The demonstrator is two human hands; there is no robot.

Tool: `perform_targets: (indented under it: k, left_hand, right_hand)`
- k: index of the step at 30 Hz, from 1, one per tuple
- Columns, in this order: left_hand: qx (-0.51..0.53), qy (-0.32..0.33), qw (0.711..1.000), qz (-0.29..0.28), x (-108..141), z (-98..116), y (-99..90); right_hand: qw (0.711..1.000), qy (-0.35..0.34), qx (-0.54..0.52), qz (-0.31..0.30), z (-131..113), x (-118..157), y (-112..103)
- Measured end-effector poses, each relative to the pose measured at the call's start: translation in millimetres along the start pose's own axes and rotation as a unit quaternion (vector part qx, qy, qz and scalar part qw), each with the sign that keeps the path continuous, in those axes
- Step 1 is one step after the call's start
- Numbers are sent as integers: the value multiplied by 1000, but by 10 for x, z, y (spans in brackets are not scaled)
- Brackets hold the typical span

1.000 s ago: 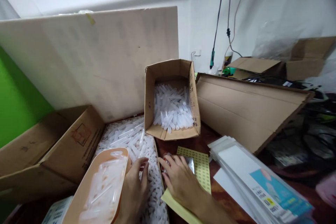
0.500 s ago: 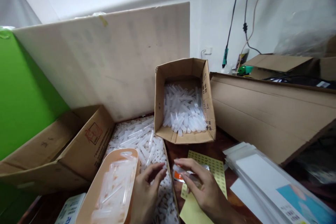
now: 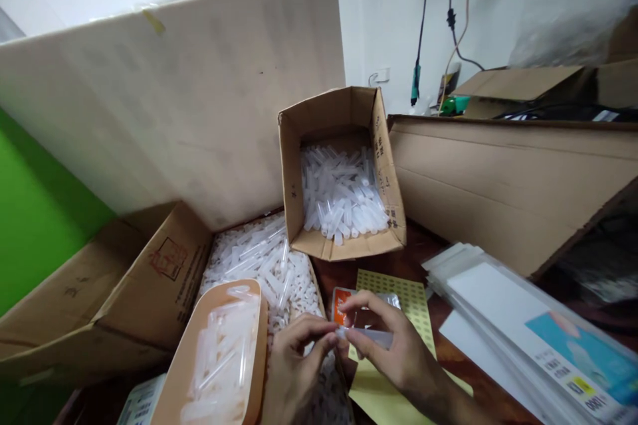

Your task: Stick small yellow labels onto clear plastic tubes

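In my right hand (image 3: 399,352) lies a translucent plastic tube (image 3: 377,337), pointing left, with the thumb against it and the index finger arched above. My left hand (image 3: 303,348) is closed in a pinch at the tube's left end, on a small whitish piece that looks like a cap; the fingers partly hide it. Under the left hand spreads a shallow carton of small white caps (image 3: 306,292) with several clear tubes lying on top. Left of that hand stands a peach plastic bin (image 3: 262,319) holding more tubes.
A tilted cardboard box (image 3: 343,251) of tubes stands behind my hands. Yellow sticker sheets (image 3: 421,309) and an orange-and-silver packet (image 3: 339,302) lie on the dark table. Plastic-sleeved cards (image 3: 503,325) are stacked right; an open carton (image 3: 144,279) stands left.
My left hand has moved right and met the tube's end. My right hand has shifted slightly, showing more of the tube and the orange packet. The camera view has shifted too.
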State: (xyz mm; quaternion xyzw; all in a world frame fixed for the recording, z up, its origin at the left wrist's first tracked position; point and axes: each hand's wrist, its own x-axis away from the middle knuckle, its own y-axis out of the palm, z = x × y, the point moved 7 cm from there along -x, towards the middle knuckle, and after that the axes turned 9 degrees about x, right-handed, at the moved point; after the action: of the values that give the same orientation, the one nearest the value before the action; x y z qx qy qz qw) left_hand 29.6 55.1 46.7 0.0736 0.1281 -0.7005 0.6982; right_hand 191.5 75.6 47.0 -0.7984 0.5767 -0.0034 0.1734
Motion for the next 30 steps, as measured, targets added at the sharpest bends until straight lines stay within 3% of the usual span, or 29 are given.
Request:
perform_targets:
  k: [11, 18, 25, 30]
  left_hand:
    - [33, -81, 996, -22, -85, 166, 134]
    - [-8, -111, 991, -77, -94, 235, 57]
    - [-43, -100, 994, -29, -136, 276, 37]
    - [-33, -111, 993, -11, -122, 238, -5]
  right_hand:
    - [995, -47, -35, 77, -103, 131, -31]
    - [992, -18, -109, 53, -26, 102, 26]
    - [974, -8, -210, 84, -44, 54, -72]
    - [980, -43, -160, 111, -118, 56, -131]
